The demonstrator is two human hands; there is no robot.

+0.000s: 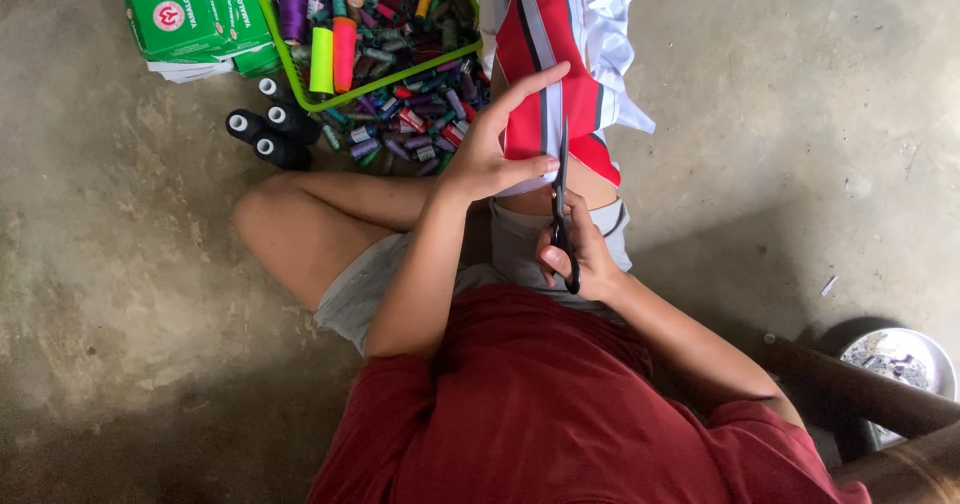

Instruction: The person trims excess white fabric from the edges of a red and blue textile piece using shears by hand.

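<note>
Scissors [562, 214] gripped in right hand [580, 259], fingers [550, 260] curled through black handles, blades pointing up and away toward the cloth. Red, white and black cloth [560, 64] draped over the raised knee, lower edge pinned under left hand [490, 149]. Left thumb [530, 169] pressing the hem just beside the blades, index finger [530, 84] stretched out long across the red stripe, other fingers hidden behind the palm. Blades touching the cloth edge, right between left thumb and right knuckles. Beyond the left fingertips, green basket [290, 59] heaped with thread spools [400, 14], more spools spilled on the concrete floor [120, 264]. Three black cones [270, 129] further left, green boxes [190, 14] past those.
</note>
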